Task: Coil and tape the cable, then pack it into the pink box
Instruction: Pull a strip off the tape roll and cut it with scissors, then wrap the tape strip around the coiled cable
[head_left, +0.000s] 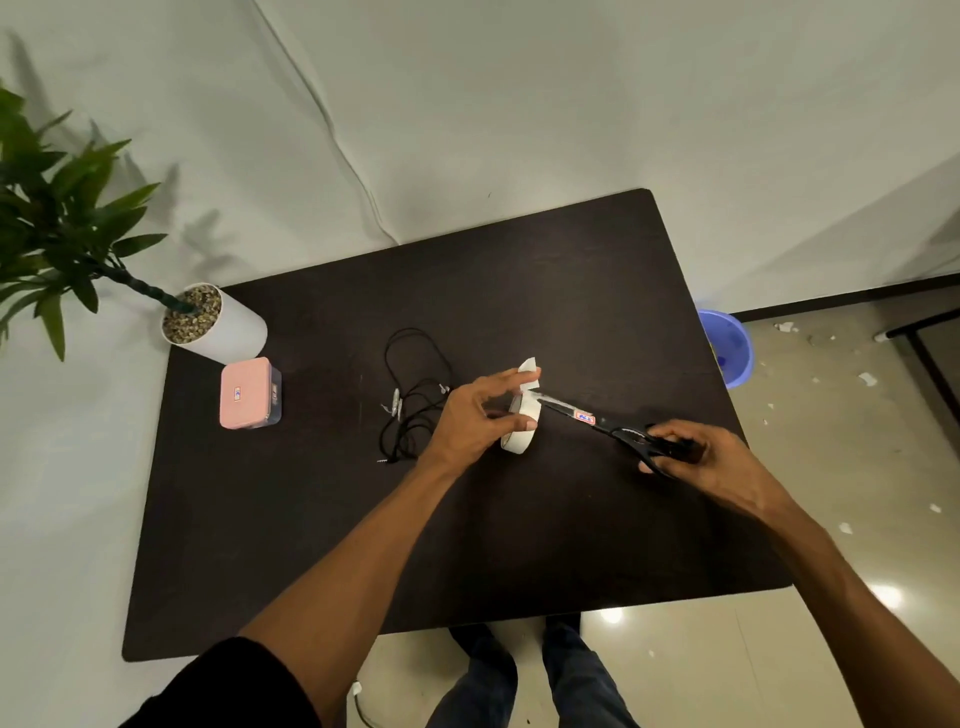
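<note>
Left hand (470, 415) grips tape roll (521, 423); right hand (711, 457) holds scissors (613, 428) at it.

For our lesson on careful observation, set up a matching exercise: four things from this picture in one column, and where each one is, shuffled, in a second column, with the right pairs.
Column one:
1. tape roll
2. scissors
3. cable
4. pink box

Column two:
A. lying loose on the table, left of the left hand
B. held in the right hand
C. closed, beside the plant pot
D. held in the left hand

Pairs: 1-D, 2-B, 3-A, 4-C
</note>
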